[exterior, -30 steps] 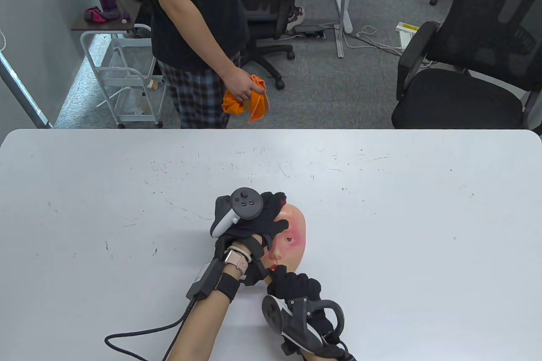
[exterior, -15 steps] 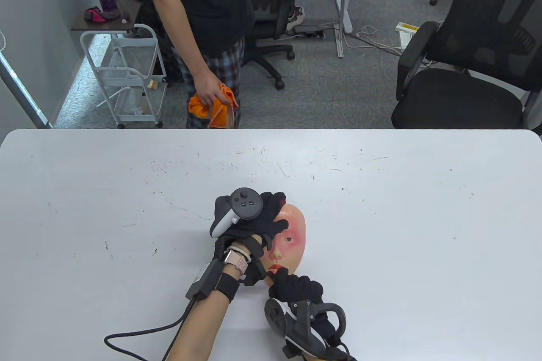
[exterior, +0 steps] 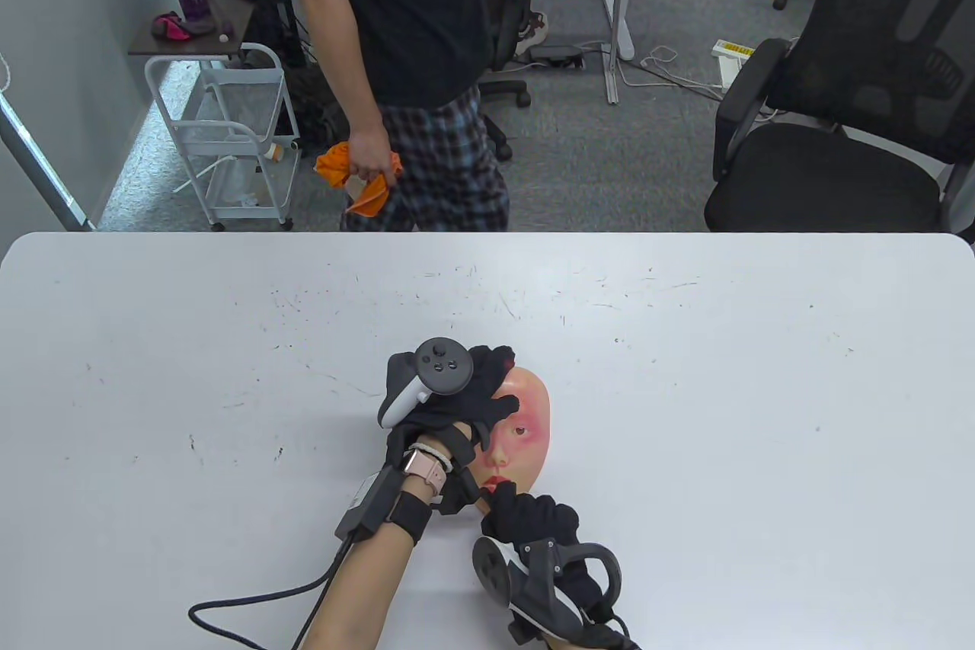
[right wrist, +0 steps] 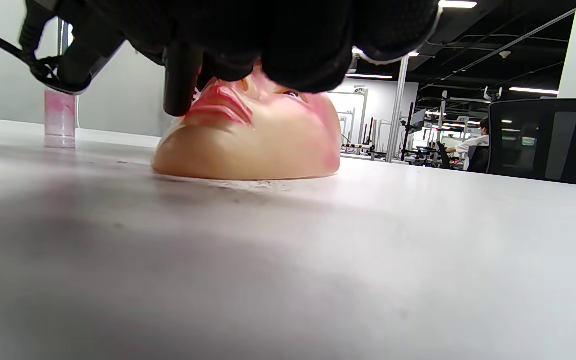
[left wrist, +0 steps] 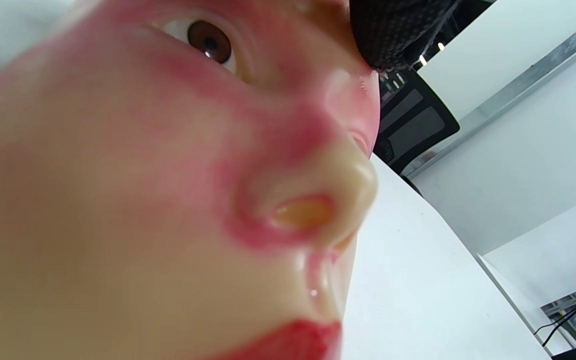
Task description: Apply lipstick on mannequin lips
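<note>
A mannequin face (exterior: 525,425) lies face up on the white table (exterior: 685,376), with red-smeared cheeks and red lips (right wrist: 220,102). My left hand (exterior: 491,385) rests over its forehead and left side, thumb across one eye, holding it down. The left wrist view shows the face (left wrist: 143,200) close up, with a gloved fingertip (left wrist: 398,30) at its brow. My right hand (exterior: 509,504) sits at the chin and grips a black lipstick (right wrist: 180,82), its lower end at the corner of the lips. The lipstick is hidden under the hand in the table view.
A small clear pink-tinted tube (right wrist: 60,120) stands on the table left of the face in the right wrist view. A person holding an orange cloth (exterior: 354,177) stands beyond the far edge. A black office chair (exterior: 838,147) is at the far right, a white cart (exterior: 228,139) at the far left.
My right hand has shifted slightly back and forth at the lips. My left hand has not moved. The person behind the table has carried the orange cloth to the left.
</note>
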Tool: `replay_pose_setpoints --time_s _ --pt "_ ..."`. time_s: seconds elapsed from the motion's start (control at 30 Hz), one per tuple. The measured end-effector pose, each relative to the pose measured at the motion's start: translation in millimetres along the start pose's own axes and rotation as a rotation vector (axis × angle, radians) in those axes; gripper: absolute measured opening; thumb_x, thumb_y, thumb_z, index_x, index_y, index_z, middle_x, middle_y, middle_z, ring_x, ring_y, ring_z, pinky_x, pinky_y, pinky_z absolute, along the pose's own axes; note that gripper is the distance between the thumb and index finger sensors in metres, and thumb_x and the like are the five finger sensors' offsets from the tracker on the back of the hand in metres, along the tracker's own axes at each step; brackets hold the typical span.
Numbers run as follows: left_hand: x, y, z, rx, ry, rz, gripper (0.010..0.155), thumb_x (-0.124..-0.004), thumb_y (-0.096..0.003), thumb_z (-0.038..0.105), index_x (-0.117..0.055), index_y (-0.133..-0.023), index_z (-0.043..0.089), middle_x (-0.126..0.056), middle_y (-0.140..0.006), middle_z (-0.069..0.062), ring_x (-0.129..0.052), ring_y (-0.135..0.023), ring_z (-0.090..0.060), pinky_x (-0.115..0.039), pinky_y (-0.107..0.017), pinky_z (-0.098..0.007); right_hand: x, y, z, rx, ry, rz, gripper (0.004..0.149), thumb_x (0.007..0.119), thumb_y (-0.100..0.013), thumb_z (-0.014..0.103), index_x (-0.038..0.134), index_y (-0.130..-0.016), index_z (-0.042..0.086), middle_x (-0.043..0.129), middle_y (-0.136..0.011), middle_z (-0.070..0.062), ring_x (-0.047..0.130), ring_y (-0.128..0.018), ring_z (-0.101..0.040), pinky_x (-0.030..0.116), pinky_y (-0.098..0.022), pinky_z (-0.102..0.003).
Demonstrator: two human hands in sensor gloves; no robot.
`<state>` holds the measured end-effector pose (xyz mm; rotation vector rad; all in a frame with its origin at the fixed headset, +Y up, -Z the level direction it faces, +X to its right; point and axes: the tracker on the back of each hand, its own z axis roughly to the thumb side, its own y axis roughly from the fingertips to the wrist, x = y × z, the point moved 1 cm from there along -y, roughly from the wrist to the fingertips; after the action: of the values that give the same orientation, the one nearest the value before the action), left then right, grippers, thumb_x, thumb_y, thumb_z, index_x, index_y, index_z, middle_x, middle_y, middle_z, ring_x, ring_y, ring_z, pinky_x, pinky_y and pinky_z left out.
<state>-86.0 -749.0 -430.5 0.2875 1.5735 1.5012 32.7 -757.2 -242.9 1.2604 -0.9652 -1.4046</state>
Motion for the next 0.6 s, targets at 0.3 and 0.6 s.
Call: replay_pose_setpoints --time_s 0.3,0.6 --pt "0.0 -0.2 -0.1 0.001 0.000 0.001 0.075 -0.074 -0.0530 0.046 -0.034 -0.116 0.038 -0.023 -0.121 -0.005 -0.023 -0.109 -0.031 -0.024 -0.082 -0.053 -3.2 7.4 -12.1 0.054 0.029 -0.042 0.052 0.075 -0.041 0.046 0.086 -0.081 0.013 0.093 -0.038 0.004 0.093 -0.035 -0.018 0.078 -0.041 -0.047" --pt "0.1 -0.4 -0.1 -0.002 0.000 -0.002 0.075 -0.074 -0.0531 0.046 -0.034 -0.116 0.038 -0.023 -0.121 -0.005 -0.023 -0.109 -0.031 -0.024 -0.082 -0.053 0.9 -3.3 4.6 -0.002 0.044 0.013 0.052 0.073 -0.044 0.046 0.082 -0.085 0.015 0.092 -0.042 0.005 0.092 -0.040 -0.018 0.077 -0.044 -0.047"
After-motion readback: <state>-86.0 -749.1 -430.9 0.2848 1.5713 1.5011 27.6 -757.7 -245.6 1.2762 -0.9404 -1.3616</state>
